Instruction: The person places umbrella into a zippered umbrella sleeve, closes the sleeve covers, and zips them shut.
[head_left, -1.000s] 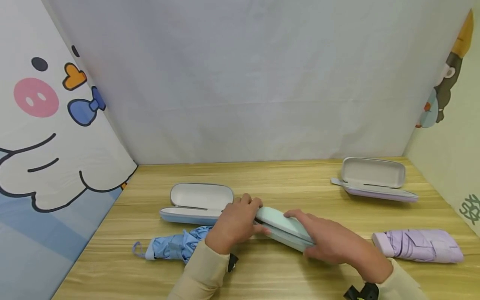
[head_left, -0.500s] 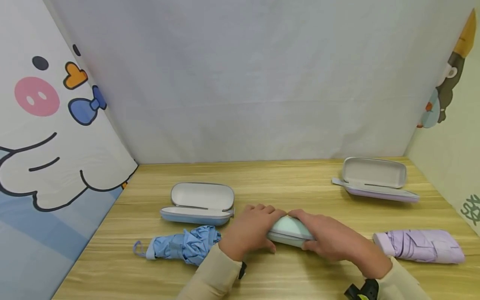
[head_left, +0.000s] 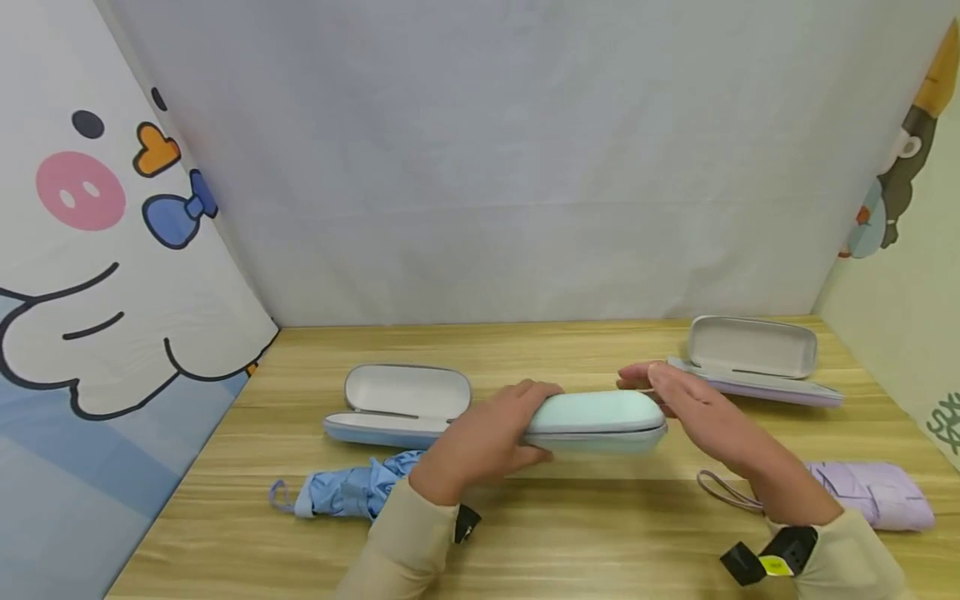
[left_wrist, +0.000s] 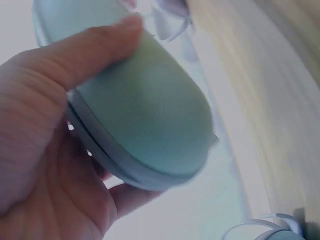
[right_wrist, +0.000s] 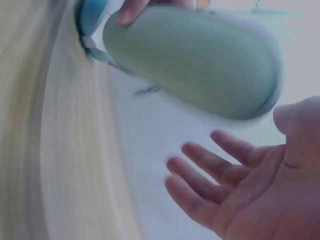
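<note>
A mint green glasses case (head_left: 596, 417), closed, with a dark seam along its side, is up over the middle of the table. My left hand (head_left: 487, 433) grips its left end, thumb on the near side and fingers over the far side. In the left wrist view the thumb presses the ribbed shell of the case (left_wrist: 155, 115). My right hand (head_left: 708, 421) is by the case's right end with its fingers extended, holding nothing. The right wrist view has a gap between those fingers (right_wrist: 205, 165) and the case (right_wrist: 195, 62).
A blue glasses case (head_left: 405, 392) lies open behind my left hand, with a folded blue umbrella (head_left: 341, 493) before it. At the right back lies an open lilac case (head_left: 750, 346). A folded lilac umbrella (head_left: 877, 493) with a wrist strap (head_left: 723, 492) sits beyond my right forearm.
Both hands held the mint case low; now it is raised and levelled in my left hand. My right hand has let go and moved right and away from me.
</note>
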